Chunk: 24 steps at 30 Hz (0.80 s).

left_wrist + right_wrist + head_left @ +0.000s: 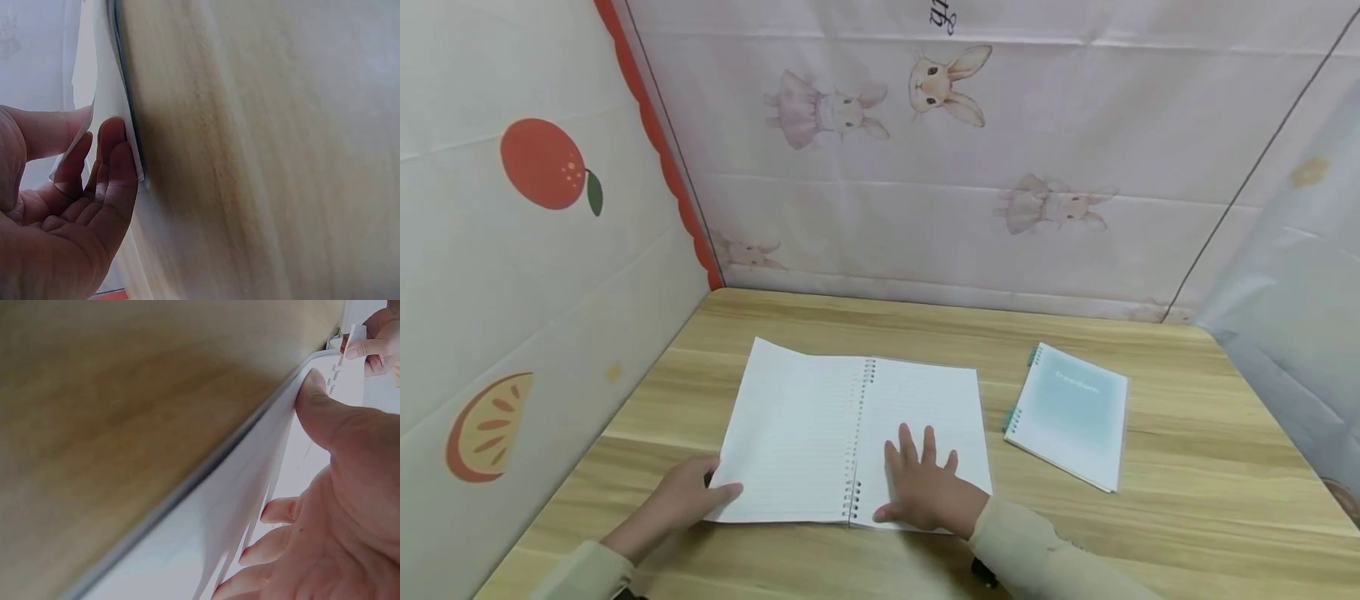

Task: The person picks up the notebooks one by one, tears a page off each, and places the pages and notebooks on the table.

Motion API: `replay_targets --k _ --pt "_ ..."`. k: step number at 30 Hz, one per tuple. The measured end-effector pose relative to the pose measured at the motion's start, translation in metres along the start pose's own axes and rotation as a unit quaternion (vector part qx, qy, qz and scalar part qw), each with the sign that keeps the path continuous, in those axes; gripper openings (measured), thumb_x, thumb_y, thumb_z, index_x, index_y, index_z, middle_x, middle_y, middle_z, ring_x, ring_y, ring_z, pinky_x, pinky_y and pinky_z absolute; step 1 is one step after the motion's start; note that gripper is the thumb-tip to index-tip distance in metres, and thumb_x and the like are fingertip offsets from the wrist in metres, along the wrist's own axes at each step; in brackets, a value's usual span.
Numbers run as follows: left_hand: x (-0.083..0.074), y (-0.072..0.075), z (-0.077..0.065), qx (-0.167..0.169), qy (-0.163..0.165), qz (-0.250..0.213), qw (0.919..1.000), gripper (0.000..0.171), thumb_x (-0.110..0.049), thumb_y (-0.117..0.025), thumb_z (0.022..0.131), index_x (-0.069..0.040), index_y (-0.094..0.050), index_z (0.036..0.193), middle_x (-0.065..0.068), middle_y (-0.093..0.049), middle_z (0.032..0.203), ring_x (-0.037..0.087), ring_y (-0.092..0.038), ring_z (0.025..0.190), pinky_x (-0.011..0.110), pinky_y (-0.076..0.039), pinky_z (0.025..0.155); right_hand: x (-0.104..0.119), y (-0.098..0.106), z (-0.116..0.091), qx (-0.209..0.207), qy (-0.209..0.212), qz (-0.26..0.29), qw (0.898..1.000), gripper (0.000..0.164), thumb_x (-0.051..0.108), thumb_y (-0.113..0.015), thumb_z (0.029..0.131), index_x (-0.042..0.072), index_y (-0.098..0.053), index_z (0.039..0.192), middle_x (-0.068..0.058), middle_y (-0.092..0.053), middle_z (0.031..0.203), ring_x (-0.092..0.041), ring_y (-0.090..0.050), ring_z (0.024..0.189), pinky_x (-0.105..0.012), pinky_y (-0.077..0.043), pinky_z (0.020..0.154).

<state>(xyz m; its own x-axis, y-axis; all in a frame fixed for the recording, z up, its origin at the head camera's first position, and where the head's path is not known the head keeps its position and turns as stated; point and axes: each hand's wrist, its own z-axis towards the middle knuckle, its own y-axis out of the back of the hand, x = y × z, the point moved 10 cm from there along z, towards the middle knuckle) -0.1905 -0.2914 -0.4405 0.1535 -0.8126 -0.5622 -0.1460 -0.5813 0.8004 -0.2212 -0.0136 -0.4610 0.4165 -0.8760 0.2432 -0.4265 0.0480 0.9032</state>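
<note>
A spiral notebook [917, 392] lies open on the table, showing lined white pages on both sides of its ring binding [859, 442]. At its lower left corner my left hand [688, 496] pinches the left page [782, 425], thumb on top and index finger beneath. The left wrist view shows this sheet [81, 134] bent up between thumb and index finger, with the other fingers against the pages under it. My right hand [921, 487] rests on the lower part of the right page, fingers spread. In the right wrist view its thumb [315, 403] presses near the binding holes.
To the right lies a closed spiral notebook [1067, 425] with a pale teal cover reading "freedom". The wooden table [1210, 433] meets a rabbit-printed curtain [850, 217] at the back and a fruit-printed one [587, 292] on the left. A small black object [983, 573] shows beside the right sleeve.
</note>
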Motion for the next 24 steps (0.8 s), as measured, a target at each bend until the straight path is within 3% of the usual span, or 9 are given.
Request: replay_targets --k 8,16,24 --pt "0.0042 0.0009 -0.0046 -0.004 -0.008 -0.002 1.0 0.038 -0.021 -0.072 0.083 -0.009 -0.04 0.067 0.003 -0.043 0.069 0.017 -0.04 0.066 0.029 -0.035 0.059 0.0037 -0.0055 -0.0023 0.009 0.006 0.003 1.0 0.098 0.061 -0.064 0.079 0.008 -0.024 0.151 -0.019 -0.003 0.159 -0.052 -0.001 0.14 -0.076 -0.02 0.099" --pt "0.0031 0.0022 -0.0029 -0.005 -0.025 0.01 0.9996 0.038 -0.022 -0.071 0.084 -0.009 -0.039 0.067 0.003 -0.043 0.07 0.017 -0.04 0.067 0.03 -0.034 0.059 0.0043 -0.0033 -0.0027 -0.001 0.003 -0.006 1.0 0.098 0.061 -0.064 0.078 0.008 -0.026 0.15 -0.02 -0.005 0.159 -0.052 -0.003 0.14 -0.075 -0.022 0.099" --pt "0.0032 0.0022 -0.0018 -0.007 -0.02 0.014 0.9997 0.038 -0.021 -0.071 0.084 -0.01 -0.038 0.067 0.002 -0.042 0.069 0.017 -0.039 0.066 0.029 -0.033 0.058 0.005 -0.0002 -0.0026 -0.002 0.001 -0.003 1.0 0.097 0.061 -0.065 0.078 0.008 -0.027 0.15 -0.019 -0.005 0.159 -0.052 -0.003 0.141 -0.075 -0.021 0.099"
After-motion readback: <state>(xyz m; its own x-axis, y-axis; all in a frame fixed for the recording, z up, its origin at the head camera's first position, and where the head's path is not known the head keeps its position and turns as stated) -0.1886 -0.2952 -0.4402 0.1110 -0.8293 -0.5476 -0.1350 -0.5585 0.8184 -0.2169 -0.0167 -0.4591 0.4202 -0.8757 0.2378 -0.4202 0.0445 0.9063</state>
